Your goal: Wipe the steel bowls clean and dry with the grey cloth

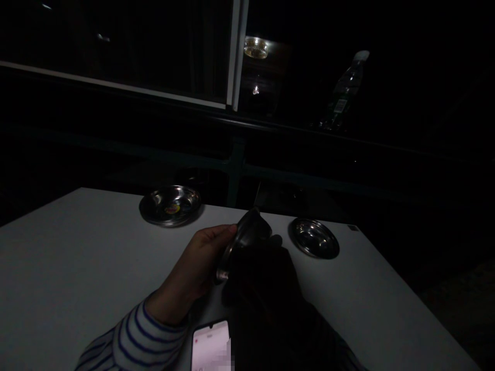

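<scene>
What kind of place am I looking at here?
Too dark to be sure, but probably indoors at night: a white table with shiny metal dishes, a pale window-like frame behind it, and a plastic bottle farther right.

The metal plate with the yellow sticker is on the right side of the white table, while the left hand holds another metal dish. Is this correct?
The side is wrong: in the head view, the metal plate with the yellow sticker is on the left, while the left hand does hold another metal dish.
</scene>
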A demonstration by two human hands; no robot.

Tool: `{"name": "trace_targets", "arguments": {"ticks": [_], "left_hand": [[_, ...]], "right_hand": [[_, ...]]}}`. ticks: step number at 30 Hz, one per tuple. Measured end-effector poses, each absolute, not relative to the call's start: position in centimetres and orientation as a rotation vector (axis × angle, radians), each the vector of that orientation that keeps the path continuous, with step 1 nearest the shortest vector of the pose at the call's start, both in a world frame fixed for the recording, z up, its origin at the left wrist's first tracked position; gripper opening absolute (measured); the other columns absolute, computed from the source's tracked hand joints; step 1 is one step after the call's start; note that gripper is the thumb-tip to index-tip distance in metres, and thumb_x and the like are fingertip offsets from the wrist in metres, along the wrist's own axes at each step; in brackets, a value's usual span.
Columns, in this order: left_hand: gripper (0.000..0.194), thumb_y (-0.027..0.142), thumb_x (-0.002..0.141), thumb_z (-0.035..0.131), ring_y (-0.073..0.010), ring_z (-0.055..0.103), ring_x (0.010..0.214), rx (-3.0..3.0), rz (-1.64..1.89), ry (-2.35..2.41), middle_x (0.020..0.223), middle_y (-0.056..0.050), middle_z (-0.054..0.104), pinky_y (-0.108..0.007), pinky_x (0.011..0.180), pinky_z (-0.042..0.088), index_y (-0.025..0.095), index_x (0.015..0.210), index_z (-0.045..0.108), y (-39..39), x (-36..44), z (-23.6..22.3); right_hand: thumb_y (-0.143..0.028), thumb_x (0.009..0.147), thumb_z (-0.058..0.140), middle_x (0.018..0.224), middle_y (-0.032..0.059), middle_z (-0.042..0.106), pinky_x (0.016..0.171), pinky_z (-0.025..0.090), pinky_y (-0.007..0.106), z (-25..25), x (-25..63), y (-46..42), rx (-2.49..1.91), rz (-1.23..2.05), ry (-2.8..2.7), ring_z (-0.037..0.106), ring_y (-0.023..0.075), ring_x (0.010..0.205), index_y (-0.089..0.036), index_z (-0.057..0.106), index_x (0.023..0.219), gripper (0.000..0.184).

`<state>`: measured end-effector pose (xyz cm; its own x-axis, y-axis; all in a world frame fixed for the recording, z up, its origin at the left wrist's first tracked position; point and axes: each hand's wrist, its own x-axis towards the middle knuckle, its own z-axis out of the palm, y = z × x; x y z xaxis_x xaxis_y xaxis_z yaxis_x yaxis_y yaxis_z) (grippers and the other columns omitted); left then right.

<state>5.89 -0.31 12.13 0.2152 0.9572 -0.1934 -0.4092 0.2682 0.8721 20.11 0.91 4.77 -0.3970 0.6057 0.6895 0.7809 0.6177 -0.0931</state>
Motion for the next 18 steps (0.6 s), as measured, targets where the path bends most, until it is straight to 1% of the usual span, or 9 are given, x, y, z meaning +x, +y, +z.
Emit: {"name": "trace_targets", "arguments": {"ticks": [2,5,7,9,12,14,16,18], "left_hand": [[0.019,0.028,0.068,0.068,-0.0103,0.054,0.045,0.785,1.067,0.871,0.055,-0.003,0.064,-0.019,0.043,0.036,0.012,0.076,0.069,-0.4,6.1,12.0],[0.020,0.029,0.070,0.065,-0.0117,0.056,0.048,0.789,1.041,0.870,0.059,-0.003,0.066,-0.019,0.044,0.038,0.012,0.080,0.070,-0.5,6.3,11.9],[0.018,0.027,0.071,0.065,-0.0111,0.056,0.048,0.795,1.044,0.865,0.059,-0.003,0.065,-0.019,0.044,0.038,0.013,0.081,0.069,-0.6,6.3,11.9],[0.016,0.025,0.070,0.065,-0.0105,0.056,0.047,0.794,1.060,0.872,0.058,-0.002,0.065,-0.019,0.045,0.039,0.013,0.080,0.070,-0.6,6.4,12.0],[0.015,0.025,0.069,0.066,-0.0104,0.055,0.047,0.801,1.067,0.875,0.058,-0.003,0.065,-0.019,0.045,0.039,0.013,0.078,0.070,-0.5,6.4,12.0],[0.017,0.026,0.069,0.067,-0.0106,0.055,0.047,0.819,1.048,0.857,0.058,-0.003,0.066,-0.019,0.046,0.039,0.012,0.078,0.070,-0.5,6.4,11.8],[0.020,0.029,0.070,0.066,-0.0106,0.055,0.047,0.841,1.021,0.847,0.057,-0.003,0.065,-0.020,0.045,0.037,0.012,0.080,0.070,-0.4,6.4,11.7],[0.024,0.034,0.071,0.064,-0.0116,0.055,0.050,0.863,0.995,0.847,0.058,-0.003,0.065,-0.020,0.046,0.037,0.012,0.082,0.070,-0.5,6.4,11.7]], "right_hand": [[-0.037,0.081,0.051,0.061,0.0027,0.057,0.058,0.041,0.033,6.7,21.1,0.4,-1.032,-0.268,-2.182,0.051,0.0183,0.060,-0.025,0.062,0.078,0.016],[-0.039,0.083,0.046,0.066,0.0024,0.060,0.055,0.040,0.031,8.6,21.8,0.1,-1.010,-0.153,-2.175,0.052,0.0166,0.060,-0.024,0.060,0.079,0.021],[-0.039,0.084,0.046,0.065,0.0023,0.059,0.054,0.041,0.031,8.4,21.6,0.0,-1.011,-0.151,-2.188,0.052,0.0162,0.059,-0.024,0.060,0.078,0.021],[-0.036,0.084,0.048,0.063,0.0026,0.059,0.056,0.041,0.032,7.5,21.1,0.0,-1.005,-0.229,-2.203,0.052,0.0169,0.059,-0.024,0.061,0.078,0.019],[-0.032,0.084,0.049,0.069,0.0034,0.061,0.063,0.043,0.035,6.2,20.8,-0.1,-0.974,-0.319,-2.195,0.055,0.0193,0.068,-0.025,0.063,0.085,0.015],[-0.033,0.083,0.050,0.074,0.0035,0.062,0.067,0.043,0.036,6.2,21.0,-0.2,-0.957,-0.323,-2.199,0.056,0.0202,0.074,-0.025,0.062,0.087,0.015],[-0.036,0.083,0.049,0.075,0.0037,0.062,0.068,0.043,0.036,6.9,21.6,-0.3,-0.959,-0.320,-2.200,0.056,0.0204,0.075,-0.024,0.062,0.088,0.018],[-0.036,0.085,0.045,0.084,0.0056,0.063,0.072,0.043,0.038,7.8,22.3,-0.3,-0.982,-0.348,-2.142,0.055,0.0215,0.082,-0.022,0.060,0.095,0.023]]}}
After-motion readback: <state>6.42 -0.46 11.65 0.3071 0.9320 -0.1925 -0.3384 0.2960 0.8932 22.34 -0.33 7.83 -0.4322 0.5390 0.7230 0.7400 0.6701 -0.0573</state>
